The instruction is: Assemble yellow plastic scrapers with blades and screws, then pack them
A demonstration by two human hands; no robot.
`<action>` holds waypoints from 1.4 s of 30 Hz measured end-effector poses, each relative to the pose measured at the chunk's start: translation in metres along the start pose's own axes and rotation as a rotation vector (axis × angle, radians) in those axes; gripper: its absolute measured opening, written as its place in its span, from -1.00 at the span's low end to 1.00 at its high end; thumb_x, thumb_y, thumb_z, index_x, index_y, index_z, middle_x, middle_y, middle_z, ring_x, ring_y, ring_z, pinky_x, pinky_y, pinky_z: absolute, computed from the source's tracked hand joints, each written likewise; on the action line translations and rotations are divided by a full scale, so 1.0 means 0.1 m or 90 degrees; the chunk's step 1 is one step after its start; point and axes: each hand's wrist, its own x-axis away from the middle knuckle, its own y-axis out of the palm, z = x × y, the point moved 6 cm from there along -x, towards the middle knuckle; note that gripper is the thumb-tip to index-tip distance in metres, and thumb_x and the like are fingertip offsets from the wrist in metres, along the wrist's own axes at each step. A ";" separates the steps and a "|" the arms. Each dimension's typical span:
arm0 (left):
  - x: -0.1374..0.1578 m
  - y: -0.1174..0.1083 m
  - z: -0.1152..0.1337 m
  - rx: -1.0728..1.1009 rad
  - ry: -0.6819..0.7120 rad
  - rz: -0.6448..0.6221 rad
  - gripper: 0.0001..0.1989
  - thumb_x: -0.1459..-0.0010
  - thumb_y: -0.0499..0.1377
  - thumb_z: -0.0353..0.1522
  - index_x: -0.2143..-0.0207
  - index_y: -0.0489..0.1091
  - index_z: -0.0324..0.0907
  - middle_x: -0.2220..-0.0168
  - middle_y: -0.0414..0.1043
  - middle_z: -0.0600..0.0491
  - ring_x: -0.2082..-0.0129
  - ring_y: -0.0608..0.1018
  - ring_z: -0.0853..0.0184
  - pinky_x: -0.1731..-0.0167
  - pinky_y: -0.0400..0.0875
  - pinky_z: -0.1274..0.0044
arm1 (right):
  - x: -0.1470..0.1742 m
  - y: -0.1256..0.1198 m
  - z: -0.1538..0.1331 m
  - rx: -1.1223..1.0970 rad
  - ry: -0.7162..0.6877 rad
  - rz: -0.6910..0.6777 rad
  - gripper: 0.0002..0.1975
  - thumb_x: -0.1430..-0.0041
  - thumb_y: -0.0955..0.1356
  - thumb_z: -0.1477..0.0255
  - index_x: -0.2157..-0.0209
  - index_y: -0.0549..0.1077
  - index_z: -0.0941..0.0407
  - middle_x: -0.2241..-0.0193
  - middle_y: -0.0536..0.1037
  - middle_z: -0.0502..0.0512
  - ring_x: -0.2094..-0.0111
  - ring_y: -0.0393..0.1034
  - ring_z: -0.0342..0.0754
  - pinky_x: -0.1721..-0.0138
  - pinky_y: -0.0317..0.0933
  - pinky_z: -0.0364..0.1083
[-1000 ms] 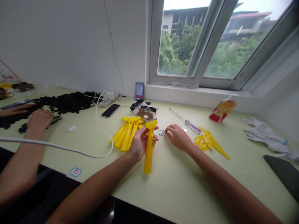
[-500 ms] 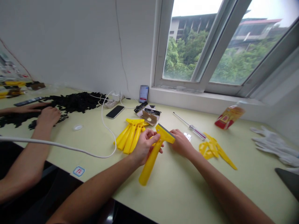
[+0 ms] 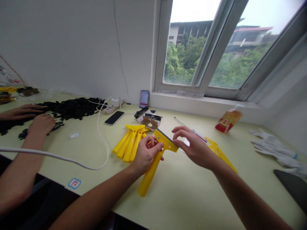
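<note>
My left hand (image 3: 146, 151) is closed around the neck of a yellow scraper (image 3: 149, 179). The scraper's wide head is tilted up to the right, with a dark strip along its top edge and a small metal screw at its left hole. Beside that head, my right hand (image 3: 195, 147) is raised with thumb and fingers curled into a pinch; whatever is between the tips is too small to make out. Several more yellow scrapers (image 3: 130, 143) lie in a bunch left of my left hand. A small white packet (image 3: 186, 141) is partly hidden behind my right hand.
Right of my hands lie a screwdriver (image 3: 199, 135), yellow plastic pieces (image 3: 222, 152), a red-and-yellow pouch (image 3: 229, 120) and white gloves (image 3: 275, 150). Small boxes (image 3: 152, 120) and a phone (image 3: 114, 118) sit behind. A white cable (image 3: 79, 163) crosses left, near another person's hands (image 3: 41, 124) and black pieces (image 3: 74, 108).
My right hand has risen from the table behind the scraper head to beside it, its fingers now curled. My left hand still holds the scraper. The view has shifted slightly.
</note>
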 end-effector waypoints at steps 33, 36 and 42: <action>-0.01 -0.04 -0.01 -0.022 0.046 0.030 -0.62 -0.02 0.37 -0.35 0.44 0.15 -0.21 0.33 0.35 0.16 0.49 0.51 0.44 0.57 0.58 0.47 | 0.05 0.46 0.14 -0.403 0.106 -0.082 -0.62 -0.24 0.32 0.41 -0.06 0.19 0.00 0.30 0.44 0.00 0.29 0.36 -0.11 0.29 0.29 -0.08; -0.01 -0.06 0.01 -0.067 0.047 0.038 -0.62 -0.05 0.35 -0.29 0.42 0.14 -0.19 0.33 0.35 0.15 0.47 0.52 0.42 0.54 0.58 0.46 | 0.03 0.47 0.15 -0.425 0.116 -0.063 -0.63 -0.21 0.33 0.41 -0.04 0.22 0.01 0.32 0.45 -0.01 0.32 0.36 -0.12 0.31 0.29 -0.08; 0.06 0.04 0.15 -0.617 0.227 -0.049 -0.51 -0.13 0.28 -0.28 -0.09 0.23 -0.01 -0.02 0.38 -0.04 0.18 0.55 0.25 0.32 0.56 0.44 | 0.00 0.45 0.27 -0.475 0.186 0.040 -0.62 -0.12 0.39 0.35 0.05 0.25 0.06 0.35 0.49 0.02 0.39 0.36 -0.13 0.34 0.29 -0.07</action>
